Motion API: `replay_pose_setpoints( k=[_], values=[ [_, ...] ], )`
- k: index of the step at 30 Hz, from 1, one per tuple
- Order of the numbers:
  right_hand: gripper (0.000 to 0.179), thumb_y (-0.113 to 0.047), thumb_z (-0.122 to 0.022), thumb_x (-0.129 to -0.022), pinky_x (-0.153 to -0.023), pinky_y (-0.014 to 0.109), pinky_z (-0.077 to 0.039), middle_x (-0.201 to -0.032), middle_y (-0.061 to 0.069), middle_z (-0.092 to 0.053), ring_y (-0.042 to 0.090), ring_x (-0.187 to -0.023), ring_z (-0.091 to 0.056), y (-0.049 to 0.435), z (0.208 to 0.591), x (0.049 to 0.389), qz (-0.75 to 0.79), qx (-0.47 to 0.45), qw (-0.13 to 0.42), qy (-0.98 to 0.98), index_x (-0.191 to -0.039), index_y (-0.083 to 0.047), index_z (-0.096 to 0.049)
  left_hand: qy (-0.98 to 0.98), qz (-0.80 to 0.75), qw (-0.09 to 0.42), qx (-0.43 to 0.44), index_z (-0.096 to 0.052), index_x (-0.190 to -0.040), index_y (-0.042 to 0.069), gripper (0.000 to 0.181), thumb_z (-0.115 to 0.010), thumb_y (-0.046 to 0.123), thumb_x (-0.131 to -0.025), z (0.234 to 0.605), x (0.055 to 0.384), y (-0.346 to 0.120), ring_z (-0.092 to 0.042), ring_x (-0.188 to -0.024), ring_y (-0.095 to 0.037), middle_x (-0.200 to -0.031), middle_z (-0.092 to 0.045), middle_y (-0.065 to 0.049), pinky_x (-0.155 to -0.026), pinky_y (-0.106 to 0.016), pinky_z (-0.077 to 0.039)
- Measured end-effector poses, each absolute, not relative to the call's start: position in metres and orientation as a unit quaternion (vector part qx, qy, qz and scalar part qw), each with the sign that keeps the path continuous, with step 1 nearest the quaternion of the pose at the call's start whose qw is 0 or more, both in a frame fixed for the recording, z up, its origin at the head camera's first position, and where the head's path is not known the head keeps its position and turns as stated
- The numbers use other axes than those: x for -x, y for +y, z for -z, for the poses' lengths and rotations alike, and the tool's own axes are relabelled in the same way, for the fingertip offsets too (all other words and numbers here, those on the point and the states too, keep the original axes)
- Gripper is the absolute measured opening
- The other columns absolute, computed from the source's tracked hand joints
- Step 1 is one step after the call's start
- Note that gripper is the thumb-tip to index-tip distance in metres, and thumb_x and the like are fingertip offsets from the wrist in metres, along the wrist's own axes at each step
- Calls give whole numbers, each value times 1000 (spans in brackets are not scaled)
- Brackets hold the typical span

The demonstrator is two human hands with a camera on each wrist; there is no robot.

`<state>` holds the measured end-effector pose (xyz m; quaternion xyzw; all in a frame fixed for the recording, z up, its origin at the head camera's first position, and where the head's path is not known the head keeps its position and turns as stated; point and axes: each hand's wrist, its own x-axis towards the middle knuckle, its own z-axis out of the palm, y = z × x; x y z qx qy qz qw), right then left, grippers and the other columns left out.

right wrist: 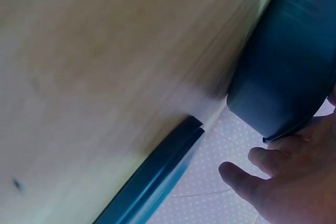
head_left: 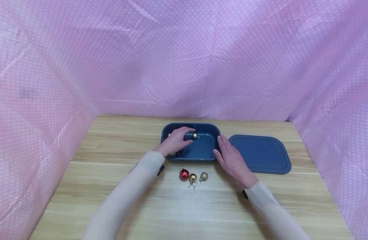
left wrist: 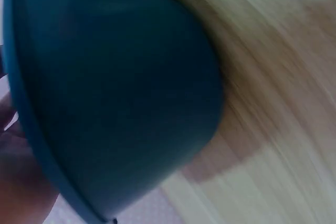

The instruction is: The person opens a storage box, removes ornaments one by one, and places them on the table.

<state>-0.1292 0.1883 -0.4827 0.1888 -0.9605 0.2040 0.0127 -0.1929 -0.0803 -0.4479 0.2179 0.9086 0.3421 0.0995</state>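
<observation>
A dark blue rectangular box (head_left: 206, 146) stands without its lid on the table. My left hand (head_left: 176, 140) reaches over its left side, thumb and fingers spread apart. Just past those fingertips, a small gold ball ornament (head_left: 195, 136) lies inside the box; nothing appears gripped. More ornaments, one of them red (head_left: 180, 151), sit at the box's left end, partly hidden by the hand. My right hand (head_left: 232, 160) rests against the right rim with its fingers fairly straight. In the left wrist view the box wall (left wrist: 131, 77) covers most of that hand.
In front of the box lie a red ball ornament (head_left: 184, 174), a shiny gold one (head_left: 192, 177) and a glittery gold one (head_left: 204, 176) with strings. The blue lid (head_left: 260, 154) lies flat to the right. Pink dotted cloth (head_left: 184, 66) hangs around the wooden table (head_left: 184, 213).
</observation>
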Motion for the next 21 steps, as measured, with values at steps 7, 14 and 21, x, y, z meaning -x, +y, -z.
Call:
replay_pose_setpoints(
  k=[7,14,21],
  values=[
    [67,-38,-43,-112,-118,62,-32,-170,20,-18,41,-153,-26,189,483,130,-208,-189,10,-960,-161,3,-25,911,-327,122,-220,-54,-149,8,52,-69,14,-101,458,206,-70,-67,-106,-28,-152,-53,-13,-99,-39,-54],
    [67,-39,-42,-112,-118,62,-32,-170,19,-17,41,-153,-26,189,481,131,-211,-191,8,-959,-162,3,-24,921,-292,113,-232,-56,-146,2,49,-69,12,-100,464,216,-59,-53,-136,-30,-147,-57,-16,-115,-42,-42],
    [67,-39,-41,-112,-118,61,-33,-170,19,-17,41,-153,-26,190,483,129,-215,-191,7,-958,-162,3,-24,931,-262,116,-228,-59,-142,-2,45,-69,12,-100,469,219,-52,-55,-132,-33,-140,-58,-19,-113,-42,-45]
  ],
)
